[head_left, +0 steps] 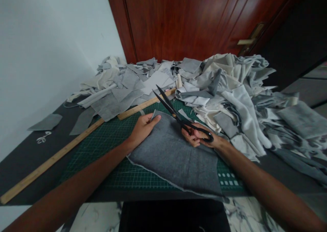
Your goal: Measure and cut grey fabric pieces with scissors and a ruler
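A piece of dark grey fabric [176, 157] with a pale frayed lower edge lies over a green cutting mat [112, 133], its front edge reaching the table's edge. My left hand [144, 128] pinches the fabric's upper left corner between thumb and fingers. In my right hand [198, 135] is a pair of black scissors [174, 115], fingers through the handles. Their blades are slightly apart and point up and left above the fabric, with no cloth seen between them.
A long wooden ruler [55, 159] lies diagonally at the left, partly under grey scraps [112, 104]. Heaped grey and white fabric [237, 99] fills the back and right of the table. A pale string [42, 138] lies at the left. A wooden door [184, 20] stands behind.
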Motion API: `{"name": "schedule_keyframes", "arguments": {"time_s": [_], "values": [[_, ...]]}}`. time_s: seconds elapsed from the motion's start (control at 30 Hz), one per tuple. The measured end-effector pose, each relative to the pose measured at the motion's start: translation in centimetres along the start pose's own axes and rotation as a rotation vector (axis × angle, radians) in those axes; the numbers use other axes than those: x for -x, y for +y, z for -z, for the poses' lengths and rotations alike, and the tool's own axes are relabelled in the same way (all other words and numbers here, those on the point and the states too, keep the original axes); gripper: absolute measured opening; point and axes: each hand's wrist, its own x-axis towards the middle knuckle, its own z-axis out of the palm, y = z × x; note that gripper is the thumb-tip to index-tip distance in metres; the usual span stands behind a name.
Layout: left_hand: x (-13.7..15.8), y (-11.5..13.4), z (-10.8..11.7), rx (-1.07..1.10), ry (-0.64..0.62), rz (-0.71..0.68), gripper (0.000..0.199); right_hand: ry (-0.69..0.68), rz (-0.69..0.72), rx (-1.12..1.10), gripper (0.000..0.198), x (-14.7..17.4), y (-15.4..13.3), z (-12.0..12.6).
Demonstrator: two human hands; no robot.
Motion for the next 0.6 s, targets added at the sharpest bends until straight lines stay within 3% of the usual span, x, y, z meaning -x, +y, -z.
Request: {"name": "schedule_keyframes", "arguments": {"time_s": [0.1, 0.23, 0.43, 0.6], "values": [[0.2, -0.3, 0.6, -0.015, 0.079, -0.035, 0.041, 0.055, -0.039, 0.354, 0.051, 0.4, -1.0, -0.3], [0.2, -0.5, 0.9, 0.027, 0.122, -0.09, 0.035, 0.271, -0.048, 0.936, 0.033, 0.6, -1.7, -1.2], [0.1, -1.1, 0.9, -0.025, 0.147, -0.04, 0.033, 0.44, -0.063, 1.143, 0.025, 0.7, -1.2, -1.2], [0.3, -0.9, 0.8, 0.026, 0.114, -0.026, 0.022, 0.625, -0.114, 1.449, 0.031, 1.0, -2.0, -0.6]]}}
